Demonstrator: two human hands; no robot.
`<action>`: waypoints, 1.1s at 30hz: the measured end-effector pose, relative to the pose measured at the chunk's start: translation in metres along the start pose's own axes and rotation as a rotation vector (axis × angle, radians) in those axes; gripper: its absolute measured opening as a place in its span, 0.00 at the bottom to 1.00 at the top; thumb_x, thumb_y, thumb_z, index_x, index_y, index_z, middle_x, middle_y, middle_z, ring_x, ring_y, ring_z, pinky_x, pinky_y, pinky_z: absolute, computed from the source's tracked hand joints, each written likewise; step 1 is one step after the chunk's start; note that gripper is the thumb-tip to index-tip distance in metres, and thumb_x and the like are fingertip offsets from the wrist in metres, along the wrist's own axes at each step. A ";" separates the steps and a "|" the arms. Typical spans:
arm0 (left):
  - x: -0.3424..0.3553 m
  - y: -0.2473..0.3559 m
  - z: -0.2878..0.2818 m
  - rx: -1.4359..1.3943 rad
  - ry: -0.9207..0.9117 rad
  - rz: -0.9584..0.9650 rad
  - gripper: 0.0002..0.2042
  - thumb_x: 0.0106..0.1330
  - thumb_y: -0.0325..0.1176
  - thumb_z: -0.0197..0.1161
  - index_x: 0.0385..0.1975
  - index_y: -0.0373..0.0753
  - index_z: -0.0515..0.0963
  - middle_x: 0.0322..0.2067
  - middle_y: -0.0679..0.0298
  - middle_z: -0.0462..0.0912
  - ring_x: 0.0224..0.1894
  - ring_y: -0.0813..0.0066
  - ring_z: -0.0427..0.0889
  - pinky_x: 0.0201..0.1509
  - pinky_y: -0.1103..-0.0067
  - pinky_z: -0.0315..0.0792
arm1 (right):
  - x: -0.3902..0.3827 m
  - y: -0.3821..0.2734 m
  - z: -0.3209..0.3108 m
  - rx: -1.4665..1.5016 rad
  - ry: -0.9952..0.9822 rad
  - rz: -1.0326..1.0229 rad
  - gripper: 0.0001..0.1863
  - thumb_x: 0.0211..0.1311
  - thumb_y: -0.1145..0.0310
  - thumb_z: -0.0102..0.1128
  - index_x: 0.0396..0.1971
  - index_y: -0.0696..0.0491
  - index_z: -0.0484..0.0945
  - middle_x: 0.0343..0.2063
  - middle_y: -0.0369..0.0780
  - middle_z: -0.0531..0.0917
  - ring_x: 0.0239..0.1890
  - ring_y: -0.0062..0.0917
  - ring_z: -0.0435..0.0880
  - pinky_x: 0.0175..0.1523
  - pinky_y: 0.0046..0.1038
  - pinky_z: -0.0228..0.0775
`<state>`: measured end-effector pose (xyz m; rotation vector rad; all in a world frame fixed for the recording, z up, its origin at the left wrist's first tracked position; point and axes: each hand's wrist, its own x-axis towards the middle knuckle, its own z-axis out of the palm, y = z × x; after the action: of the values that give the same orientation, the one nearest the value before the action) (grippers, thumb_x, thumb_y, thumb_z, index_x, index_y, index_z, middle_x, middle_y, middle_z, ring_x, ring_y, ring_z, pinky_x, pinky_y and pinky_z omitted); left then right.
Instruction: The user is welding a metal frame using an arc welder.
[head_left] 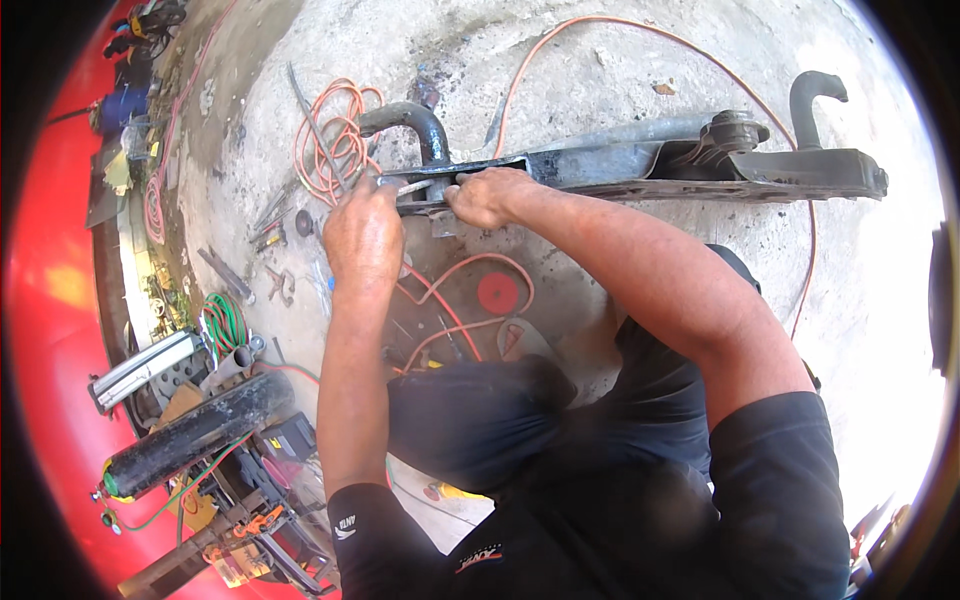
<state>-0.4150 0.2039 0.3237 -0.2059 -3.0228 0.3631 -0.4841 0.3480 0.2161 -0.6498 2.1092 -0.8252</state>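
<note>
A long black metal beam [600, 172] lies across the concrete floor ahead of me, with a bent black pipe [425, 125] rising near its left end. My left hand [363, 230] is closed at that end, its fingers round a thin pale metal bar [414, 187] that points toward the pipe's base. Just right of the pipe, my right hand [487, 197] rests against the beam's near edge with curled fingers. What lies under those fingers is hidden. Farther right the beam carries a round dark mount [733, 131] and a second bent pipe [808, 100].
An orange hose [545, 40] loops over the concrete, coiled beyond my left hand. Near my knees lies a red disc [497, 293]. Loose tools [228, 275] lie on the left, with a green hose coil [223, 323] and a dark gas cylinder [195, 435] closer to me.
</note>
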 end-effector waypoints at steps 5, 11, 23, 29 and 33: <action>-0.006 0.003 -0.002 -0.034 -0.038 -0.046 0.10 0.57 0.23 0.57 0.36 0.36 0.83 0.36 0.51 0.81 0.39 0.49 0.82 0.45 0.61 0.76 | 0.006 0.001 0.003 -0.016 -0.018 -0.022 0.33 0.71 0.49 0.29 0.60 0.56 0.75 0.63 0.47 0.74 0.66 0.41 0.70 0.69 0.41 0.61; -0.008 0.003 -0.010 -0.010 -0.129 -0.062 0.09 0.60 0.24 0.55 0.36 0.36 0.81 0.35 0.52 0.81 0.38 0.50 0.84 0.41 0.61 0.78 | 0.020 0.008 0.007 -0.057 -0.033 -0.074 0.33 0.72 0.49 0.28 0.60 0.55 0.75 0.63 0.46 0.73 0.67 0.41 0.69 0.70 0.41 0.60; -0.024 0.039 0.005 0.053 0.066 0.032 0.03 0.58 0.27 0.58 0.29 0.38 0.78 0.34 0.58 0.80 0.34 0.60 0.83 0.38 0.67 0.77 | 0.030 0.016 0.015 -0.148 -0.023 -0.103 0.32 0.72 0.50 0.30 0.59 0.55 0.76 0.63 0.47 0.73 0.67 0.42 0.69 0.70 0.41 0.59; -0.030 0.044 0.006 0.048 0.093 0.032 0.04 0.58 0.28 0.58 0.30 0.38 0.78 0.32 0.58 0.79 0.34 0.62 0.82 0.38 0.68 0.77 | 0.027 0.013 0.012 -0.162 -0.047 -0.104 0.31 0.72 0.52 0.31 0.59 0.55 0.76 0.62 0.47 0.74 0.66 0.42 0.70 0.71 0.40 0.59; -0.024 0.041 0.005 0.062 0.115 0.015 0.04 0.58 0.28 0.58 0.30 0.38 0.79 0.32 0.58 0.79 0.34 0.62 0.82 0.38 0.68 0.77 | 0.023 0.012 0.009 -0.151 -0.038 -0.082 0.30 0.72 0.53 0.31 0.59 0.55 0.76 0.62 0.47 0.74 0.67 0.41 0.70 0.70 0.40 0.60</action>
<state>-0.3867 0.2387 0.3073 -0.2371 -2.8936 0.4308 -0.4925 0.3379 0.1923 -0.8304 2.1364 -0.6962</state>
